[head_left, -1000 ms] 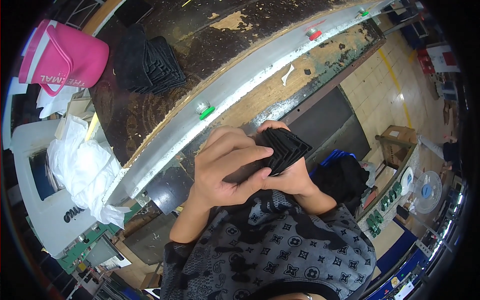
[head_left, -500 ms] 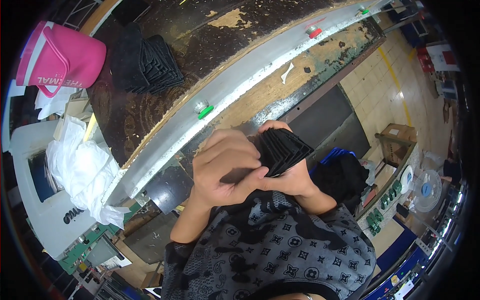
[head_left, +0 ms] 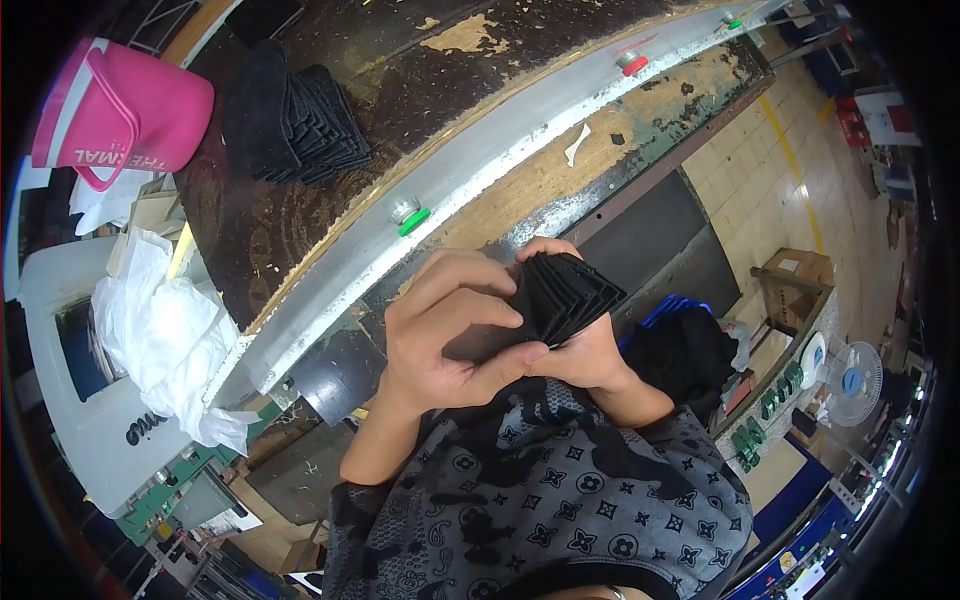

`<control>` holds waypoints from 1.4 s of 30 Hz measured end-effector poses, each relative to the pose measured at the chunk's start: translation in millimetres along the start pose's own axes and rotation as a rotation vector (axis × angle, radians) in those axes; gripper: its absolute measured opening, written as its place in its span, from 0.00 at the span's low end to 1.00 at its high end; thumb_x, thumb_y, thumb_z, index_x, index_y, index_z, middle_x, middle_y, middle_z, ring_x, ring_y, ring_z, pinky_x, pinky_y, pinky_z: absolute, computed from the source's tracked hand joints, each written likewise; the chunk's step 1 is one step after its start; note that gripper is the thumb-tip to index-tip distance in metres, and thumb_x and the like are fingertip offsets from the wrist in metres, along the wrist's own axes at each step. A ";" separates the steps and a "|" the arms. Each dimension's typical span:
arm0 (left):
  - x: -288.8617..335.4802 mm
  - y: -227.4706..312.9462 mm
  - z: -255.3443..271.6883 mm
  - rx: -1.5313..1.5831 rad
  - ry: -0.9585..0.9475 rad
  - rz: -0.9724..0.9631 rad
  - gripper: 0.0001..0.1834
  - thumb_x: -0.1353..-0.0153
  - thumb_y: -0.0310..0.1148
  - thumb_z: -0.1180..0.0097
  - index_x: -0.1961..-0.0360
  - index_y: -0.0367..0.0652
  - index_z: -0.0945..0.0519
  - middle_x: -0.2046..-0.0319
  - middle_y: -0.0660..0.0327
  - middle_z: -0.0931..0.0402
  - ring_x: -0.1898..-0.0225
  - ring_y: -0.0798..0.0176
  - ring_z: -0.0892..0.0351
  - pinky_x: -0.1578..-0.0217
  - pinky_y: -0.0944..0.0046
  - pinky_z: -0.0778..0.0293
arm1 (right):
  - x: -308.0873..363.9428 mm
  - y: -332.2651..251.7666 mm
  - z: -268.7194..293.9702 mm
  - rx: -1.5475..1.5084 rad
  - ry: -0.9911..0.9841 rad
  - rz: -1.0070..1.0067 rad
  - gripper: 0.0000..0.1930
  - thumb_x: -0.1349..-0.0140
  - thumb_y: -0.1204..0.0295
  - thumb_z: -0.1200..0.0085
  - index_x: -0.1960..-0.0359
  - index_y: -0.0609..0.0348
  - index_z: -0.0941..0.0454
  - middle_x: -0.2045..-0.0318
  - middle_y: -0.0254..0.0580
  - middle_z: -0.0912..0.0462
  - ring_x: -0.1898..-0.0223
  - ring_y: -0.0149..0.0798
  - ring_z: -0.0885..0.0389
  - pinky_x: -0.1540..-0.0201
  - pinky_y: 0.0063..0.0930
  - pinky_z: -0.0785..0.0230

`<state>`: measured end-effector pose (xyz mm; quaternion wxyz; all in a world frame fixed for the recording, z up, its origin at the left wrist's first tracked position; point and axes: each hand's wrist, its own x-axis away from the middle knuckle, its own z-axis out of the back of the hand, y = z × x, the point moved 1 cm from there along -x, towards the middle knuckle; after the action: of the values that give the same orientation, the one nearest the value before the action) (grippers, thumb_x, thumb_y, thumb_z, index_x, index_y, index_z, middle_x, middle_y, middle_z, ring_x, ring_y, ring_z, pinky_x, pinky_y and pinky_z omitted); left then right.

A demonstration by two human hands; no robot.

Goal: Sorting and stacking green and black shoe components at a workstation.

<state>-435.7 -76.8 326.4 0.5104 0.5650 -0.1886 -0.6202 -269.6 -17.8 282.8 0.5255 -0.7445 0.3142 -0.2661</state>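
Note:
In front of my chest is a stack of black fabric pieces (head_left: 570,298), their folded or layered edges fanned toward the right. My right hand (head_left: 592,358) grips this stack from below and behind, its fingertips showing over the far edge. Around the stack's left end curls my left hand (head_left: 440,325), with thumb and fingers bent apart and a dark surface between them. Its thumb tip touches the near edge of the stack, close to the right hand. On the dark worktable to the far left lies another pile of black pieces (head_left: 315,125).
A pink bucket (head_left: 165,115) stands at the far left, above a white plastic bag (head_left: 155,335). The worktable's pale front edge carries green push buttons (head_left: 412,222) and a red one (head_left: 634,65). A wooden ledge (head_left: 545,170) runs below it. At right is a fan (head_left: 853,382).
The fingers of my left hand have lifted and spread away from its thumb, uncovering more of the dark surface between them. The right hand keeps its grip on the stack.

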 end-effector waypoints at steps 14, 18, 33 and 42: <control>2.3 4.9 0.2 0.037 0.002 0.129 0.14 0.55 0.30 0.23 0.74 0.39 0.20 0.61 0.52 0.19 0.63 0.58 0.17 0.62 0.64 0.23 | 0.5 -7.5 -2.4 0.144 -0.002 0.076 0.40 0.58 0.69 0.22 0.42 0.64 0.30 0.49 0.41 0.25 0.46 0.32 0.25 0.41 0.29 0.32; 0.0 11.2 -2.3 0.032 0.044 0.191 0.07 0.53 0.25 0.30 0.72 0.39 0.17 0.61 0.54 0.19 0.64 0.58 0.18 0.63 0.64 0.23 | -0.6 -9.0 -3.3 0.183 0.004 0.080 0.40 0.58 0.70 0.22 0.42 0.64 0.30 0.49 0.41 0.25 0.47 0.32 0.25 0.41 0.29 0.32; 3.0 -3.5 -2.2 -0.046 0.004 0.145 0.17 0.56 0.23 0.36 0.61 0.36 0.12 0.60 0.52 0.16 0.61 0.56 0.17 0.58 0.62 0.23 | -4.7 -0.1 -10.1 0.014 0.050 -0.003 0.44 0.56 0.75 0.23 0.37 0.63 0.36 0.50 0.36 0.27 0.48 0.27 0.26 0.44 0.25 0.31; 8.5 -6.4 -5.9 -0.030 0.099 0.235 0.09 0.54 0.21 0.29 0.71 0.35 0.17 0.63 0.52 0.16 0.66 0.63 0.16 0.64 0.68 0.23 | -0.6 -5.2 -13.4 -0.156 0.030 -0.103 0.43 0.50 0.76 0.26 0.34 0.62 0.40 0.47 0.37 0.26 0.45 0.28 0.27 0.41 0.26 0.33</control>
<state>-431.7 -79.4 315.1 0.5968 0.5613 -0.2189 -0.5300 -278.7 -24.3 291.7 0.4469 -0.7940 0.3034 -0.2788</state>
